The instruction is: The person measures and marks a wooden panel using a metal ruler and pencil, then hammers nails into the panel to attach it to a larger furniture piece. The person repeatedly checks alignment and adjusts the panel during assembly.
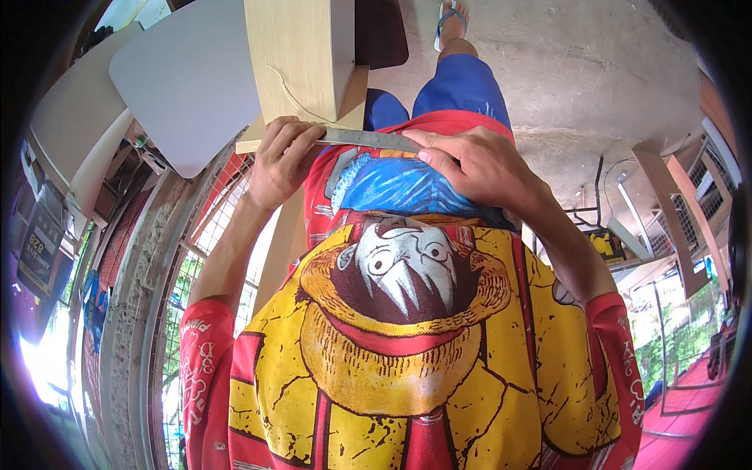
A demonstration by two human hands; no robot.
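A flat grey metal strip (362,139), long and narrow like a ruler or a blade, spans the gap between my two hands. My left hand (282,157) is closed around its left end, at the near edge of a pale wood-look panel piece (290,59). My right hand (484,166) pinches the other end between thumb and fingers, above my lap. A thin cream strip (291,95) curls over the panel's top face, its lower end close to my left hand. The strip's ends are hidden in my fingers.
A light grey panel (184,82) lies to the left of the wood-look piece. A dark panel (382,35) is behind it. Boards (666,215) lean at the right, near a yellow and black object (605,245). Wire mesh (215,215) stands at the left.
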